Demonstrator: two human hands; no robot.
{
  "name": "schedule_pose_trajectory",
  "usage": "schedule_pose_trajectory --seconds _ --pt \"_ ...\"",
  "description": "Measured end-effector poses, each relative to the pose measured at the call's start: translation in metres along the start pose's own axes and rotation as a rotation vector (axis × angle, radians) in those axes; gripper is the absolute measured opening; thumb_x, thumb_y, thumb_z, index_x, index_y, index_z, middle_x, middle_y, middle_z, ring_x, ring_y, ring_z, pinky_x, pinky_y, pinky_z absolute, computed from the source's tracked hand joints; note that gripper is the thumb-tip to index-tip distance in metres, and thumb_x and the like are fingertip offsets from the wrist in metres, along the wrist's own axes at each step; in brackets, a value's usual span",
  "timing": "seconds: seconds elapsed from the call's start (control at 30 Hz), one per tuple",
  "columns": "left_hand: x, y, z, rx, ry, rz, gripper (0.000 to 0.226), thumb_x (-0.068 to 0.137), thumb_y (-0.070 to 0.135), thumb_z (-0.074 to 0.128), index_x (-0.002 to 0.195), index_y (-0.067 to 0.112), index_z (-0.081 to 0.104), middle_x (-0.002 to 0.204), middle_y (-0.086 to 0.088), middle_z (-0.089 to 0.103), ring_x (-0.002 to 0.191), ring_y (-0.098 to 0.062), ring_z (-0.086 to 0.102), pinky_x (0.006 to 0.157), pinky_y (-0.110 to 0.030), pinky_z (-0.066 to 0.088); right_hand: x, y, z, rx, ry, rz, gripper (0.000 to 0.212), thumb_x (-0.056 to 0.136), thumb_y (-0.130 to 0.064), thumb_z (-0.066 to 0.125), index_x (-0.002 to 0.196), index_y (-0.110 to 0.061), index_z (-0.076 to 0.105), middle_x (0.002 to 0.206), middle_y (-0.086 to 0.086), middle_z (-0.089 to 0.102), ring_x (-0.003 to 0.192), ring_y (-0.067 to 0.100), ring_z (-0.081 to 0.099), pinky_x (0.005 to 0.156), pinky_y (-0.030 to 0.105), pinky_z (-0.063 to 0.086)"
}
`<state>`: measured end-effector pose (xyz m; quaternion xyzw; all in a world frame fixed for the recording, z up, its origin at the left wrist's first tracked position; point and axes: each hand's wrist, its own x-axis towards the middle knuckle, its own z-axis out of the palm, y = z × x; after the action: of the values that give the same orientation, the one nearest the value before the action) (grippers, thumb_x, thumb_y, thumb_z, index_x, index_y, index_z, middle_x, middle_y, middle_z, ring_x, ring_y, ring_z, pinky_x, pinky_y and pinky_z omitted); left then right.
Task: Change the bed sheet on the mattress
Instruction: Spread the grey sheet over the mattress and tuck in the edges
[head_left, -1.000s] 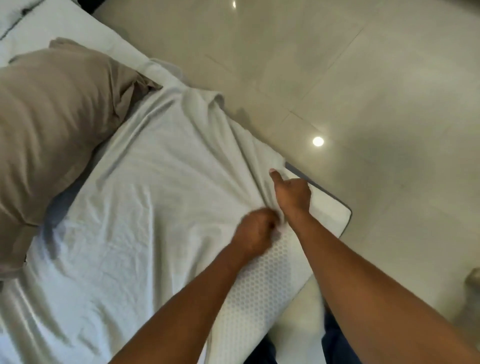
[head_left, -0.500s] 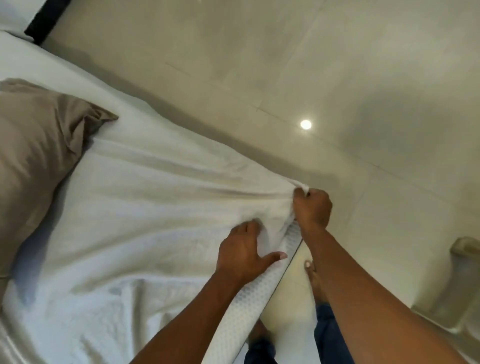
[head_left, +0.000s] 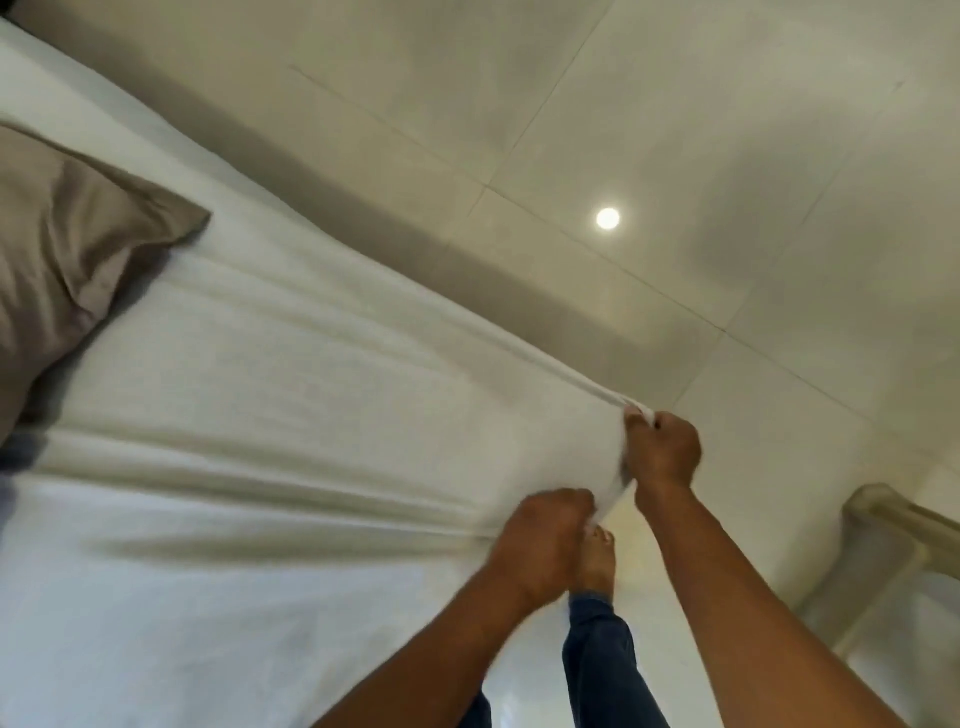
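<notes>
STEP: corner fit — both hands, left hand (head_left: 545, 540) and right hand (head_left: 662, 452), fingers clenched on white bed sheet (head_left: 311, 415) at the bed's corner | NEXT: likely pull down — tuck under.

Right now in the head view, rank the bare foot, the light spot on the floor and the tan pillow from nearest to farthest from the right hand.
From the right hand, gripping the sheet corner:
1. Bare foot, just below and left of the hand.
2. Light spot on the floor tiles, above the hand.
3. Tan pillow, far left on the bed.
</notes>
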<state>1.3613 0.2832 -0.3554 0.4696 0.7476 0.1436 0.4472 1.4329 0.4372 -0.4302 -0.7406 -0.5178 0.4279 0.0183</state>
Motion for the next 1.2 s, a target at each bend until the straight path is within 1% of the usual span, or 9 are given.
schedule_pose_trajectory --seconds 0.13,0.27,0.43,0.53,0.63,0.77,0.93,1.0,1.2 --pt "0.008 0.014 0.017 0.036 -0.127 -0.121 0.012 0.095 0.011 0.055 0.1 0.001 0.06 0.101 -0.018 0.065 0.091 -0.036 0.062 0.079 -0.041 0.051 0.0 0.02 -0.001 -0.015 -0.023 0.078 0.03 0.099 -0.03 0.062 0.081 -0.006 0.063 0.081 0.011 0.064 0.075 0.027 0.058 0.056 0.029 0.036" --pt "0.002 -0.005 0.022 0.239 -0.144 -0.193 0.036 0.094 0.012 0.057 0.13 0.008 0.056 0.125 -0.013 0.061 0.114 -0.029 0.058 0.099 -0.037 0.047 -0.009 0.003 0.021 0.057 -0.178 0.205 0.023 0.097 -0.03 0.059 0.107 -0.011 0.067 0.1 0.005 0.069 0.086 0.024 0.069 0.073 0.037 0.06" --pt "-0.038 0.001 0.017 0.318 -0.03 -0.069 0.044 0.045 0.028 0.093 0.086 0.026 0.077 0.074 0.008 0.067 0.062 -0.004 0.064 0.052 -0.013 0.05 -0.04 -0.03 0.023 -0.078 -0.176 -0.036 0.032 0.099 -0.027 0.053 0.126 -0.012 0.059 0.118 0.007 0.066 0.107 0.028 0.062 0.086 0.034 0.048" --pt "-0.073 -0.013 0.019 0.222 -0.093 -0.209 0.05 0.081 0.01 0.072 0.13 0.013 0.061 0.115 -0.008 0.066 0.103 -0.02 0.066 0.083 -0.025 0.054 -0.077 -0.034 0.034 -0.153 -0.141 -0.23 0.03 0.101 -0.019 0.05 0.128 -0.008 0.058 0.124 0.014 0.065 0.113 0.034 0.061 0.086 0.033 0.043" --pt "-0.118 -0.037 0.035 0.187 0.012 -0.288 0.047 0.069 0.016 0.082 0.115 0.016 0.069 0.098 -0.006 0.069 0.087 -0.019 0.071 0.069 -0.028 0.06 -0.117 -0.022 0.049 -0.118 -0.134 -0.295 0.04 0.107 -0.023 0.043 0.139 -0.001 0.051 0.136 0.024 0.056 0.123 0.039 0.054 0.096 0.036 0.041" --pt "-0.203 -0.07 0.063 0.038 0.022 -0.584 0.039 0.1 0.014 0.044 0.138 0.019 0.052 0.137 -0.003 0.054 0.121 -0.026 0.056 0.094 -0.035 0.047 -0.176 0.013 0.067 -0.13 -0.13 -0.264 0.064 0.105 -0.041 0.047 0.147 0.007 0.035 0.145 0.031 0.047 0.131 0.046 0.049 0.106 0.047 0.042" --pt "-0.339 -0.13 0.132 -0.378 0.551 -0.97 0.024 0.096 0.031 0.052 0.094 0.016 0.071 0.098 -0.006 0.072 0.092 -0.029 0.068 0.076 -0.034 0.051 -0.279 0.112 0.097 -0.268 -0.404 -0.07 0.083 0.087 -0.082 0.046 0.136 -0.014 0.046 0.13 0.018 0.062 0.111 0.038 0.065 0.09 0.05 0.057" --pt "-0.396 -0.158 0.153 -0.804 0.926 -1.245 0.056 0.091 0.065 0.05 0.074 0.015 0.067 0.079 -0.01 0.072 0.078 -0.031 0.069 0.071 -0.04 0.054 -0.331 0.141 0.116 -0.042 -0.555 0.091 0.067 0.093 -0.065 0.059 0.128 -0.009 0.056 0.114 0.012 0.068 0.091 0.029 0.074 0.066 0.038 0.063" --pt "-0.51 -0.239 0.2 -1.834 1.539 -1.35 0.076 0.071 0.067 0.079 0.115 0.007 0.063 0.109 -0.015 0.066 0.1 -0.031 0.066 0.068 -0.043 0.061 -0.419 0.195 0.155 0.055 -0.45 -0.14 0.022 0.101 -0.024 0.057 0.091 -0.005 0.06 0.078 0.017 0.068 0.046 0.021 0.063 0.046 0.029 0.05"
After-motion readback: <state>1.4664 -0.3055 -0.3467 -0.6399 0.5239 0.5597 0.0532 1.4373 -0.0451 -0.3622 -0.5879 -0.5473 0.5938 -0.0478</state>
